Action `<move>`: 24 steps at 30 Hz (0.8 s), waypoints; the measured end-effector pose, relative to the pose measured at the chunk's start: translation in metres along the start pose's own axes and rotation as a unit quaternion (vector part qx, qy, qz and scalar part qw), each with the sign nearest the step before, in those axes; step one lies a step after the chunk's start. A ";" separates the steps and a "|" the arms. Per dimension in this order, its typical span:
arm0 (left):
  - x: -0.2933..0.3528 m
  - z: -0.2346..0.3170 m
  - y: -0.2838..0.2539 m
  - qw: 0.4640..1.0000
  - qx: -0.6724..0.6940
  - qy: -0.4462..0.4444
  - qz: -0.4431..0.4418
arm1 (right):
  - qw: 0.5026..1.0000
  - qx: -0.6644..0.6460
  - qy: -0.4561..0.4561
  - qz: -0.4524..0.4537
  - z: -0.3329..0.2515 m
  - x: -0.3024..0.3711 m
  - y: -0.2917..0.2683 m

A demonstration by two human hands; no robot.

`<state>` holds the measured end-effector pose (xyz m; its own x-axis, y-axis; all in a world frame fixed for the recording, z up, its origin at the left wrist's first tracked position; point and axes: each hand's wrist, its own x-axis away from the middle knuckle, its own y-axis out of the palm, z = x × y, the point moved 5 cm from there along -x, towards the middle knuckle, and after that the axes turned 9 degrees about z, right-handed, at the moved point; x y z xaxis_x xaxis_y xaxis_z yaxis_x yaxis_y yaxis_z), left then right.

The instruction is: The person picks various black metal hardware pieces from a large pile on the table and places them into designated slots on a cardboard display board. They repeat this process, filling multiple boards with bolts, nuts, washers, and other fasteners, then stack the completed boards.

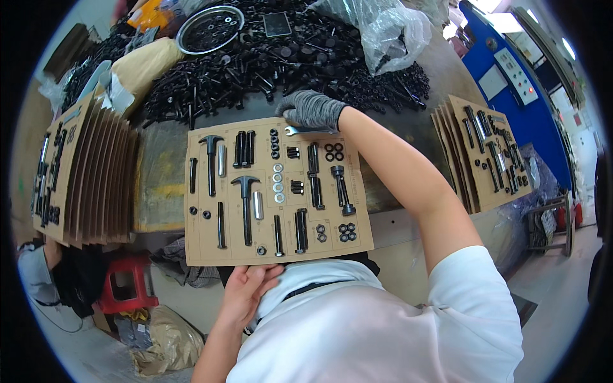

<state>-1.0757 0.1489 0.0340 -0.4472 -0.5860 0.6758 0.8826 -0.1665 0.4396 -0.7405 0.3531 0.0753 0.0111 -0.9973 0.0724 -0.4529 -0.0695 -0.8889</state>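
A brown cardboard panel [262, 156] lies in front of me with black bolts, T-shaped bolts [246, 210], nuts, silver washers [278, 182] and metal sleeves [257, 205] set out on it. My right hand [313, 110], in a grey glove, is at the panel's far edge with its fingers curled. Directly below the glove a silver open-end wrench [292, 131] lies along that edge. The glove hides what those fingers close on. My left hand [246, 290] is bare and sits at the near edge, fingers stretched out close against the cardboard.
Stacks of similar panels stand to the left [102, 172] and right [456, 153]. Behind, a heap of black bolts and nuts [255, 80] covers the table, with a round metal tray [181, 39] and clear plastic bag [396, 32]. A red stool [124, 284] stands lower left.
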 end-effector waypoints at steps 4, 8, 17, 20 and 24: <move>-0.007 -0.005 0.010 0.998 0.052 0.033 0.010 | 0.996 -0.066 0.036 -0.038 0.000 -0.004 -0.004; -0.004 0.004 0.008 0.997 0.031 0.054 0.033 | 0.992 -0.114 0.053 -0.026 0.004 0.003 -0.010; -0.010 0.064 0.022 0.992 -0.090 0.080 -0.044 | 0.970 -0.180 0.145 0.073 0.038 0.064 -0.064; -0.018 0.093 0.038 0.984 -0.134 0.094 -0.064 | 0.956 -0.195 0.189 0.111 0.034 0.100 -0.102; -0.032 0.135 0.081 0.970 -0.187 0.117 -0.105 | 0.902 -0.304 0.245 0.187 0.074 0.156 -0.139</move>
<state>-1.0095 0.2615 0.1281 -0.6169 -0.6643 0.4221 0.7856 -0.5525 0.2785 -0.6101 0.2052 0.1763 -0.5703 -0.8090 0.1423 -0.7500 0.4422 -0.4919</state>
